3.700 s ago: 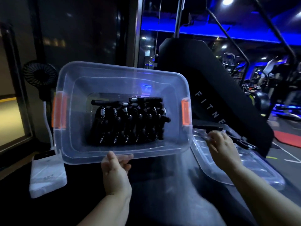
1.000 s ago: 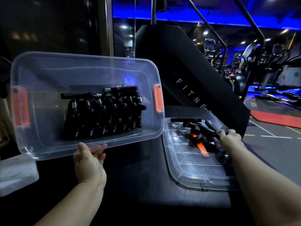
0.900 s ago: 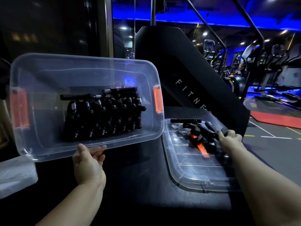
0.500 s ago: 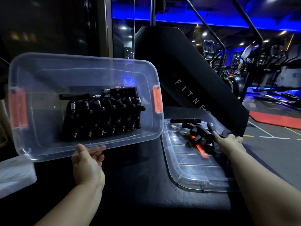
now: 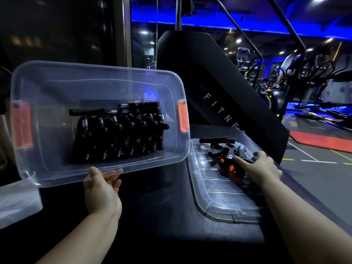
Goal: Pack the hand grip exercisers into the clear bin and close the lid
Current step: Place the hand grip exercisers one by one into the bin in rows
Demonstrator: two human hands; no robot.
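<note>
Grips the near rim of the clear bin with the left hand, fingers curled, its open mouth tipped toward the camera; hand grip exercisers packed in a row inside. Rests the right hand on loose exercisers piled at the far end of the lid, flat at the black surface's right edge; index finger straight, grip impossible to tell.

Cropped by left edge: white packet. Masked by right forearm: lid right rim. Too dark to count: packed exercisers inside bin. Undecidable: right hand grip on loose exercisers.
</note>
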